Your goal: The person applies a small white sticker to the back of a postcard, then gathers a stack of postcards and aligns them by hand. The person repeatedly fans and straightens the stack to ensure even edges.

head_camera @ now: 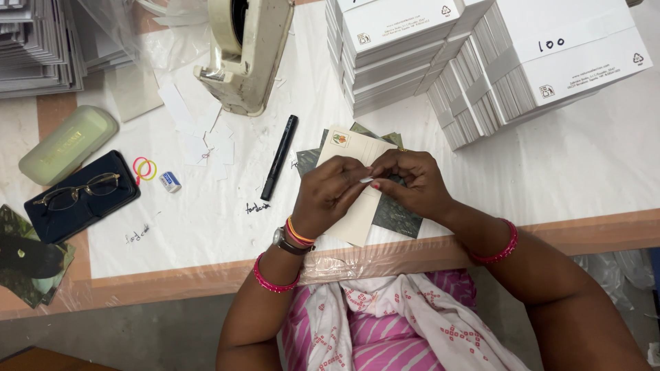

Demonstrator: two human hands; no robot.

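Hands (375,185) together pinching small white strip over cards (357,206), plastic-covered table (591,158) w/ card stacks (481,62)

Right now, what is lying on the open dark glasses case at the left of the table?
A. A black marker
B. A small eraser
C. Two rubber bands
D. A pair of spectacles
D: a pair of thin-framed spectacles rests on the open dark case; the black marker, the small eraser and the rubber bands all lie on the white table cover beside it.
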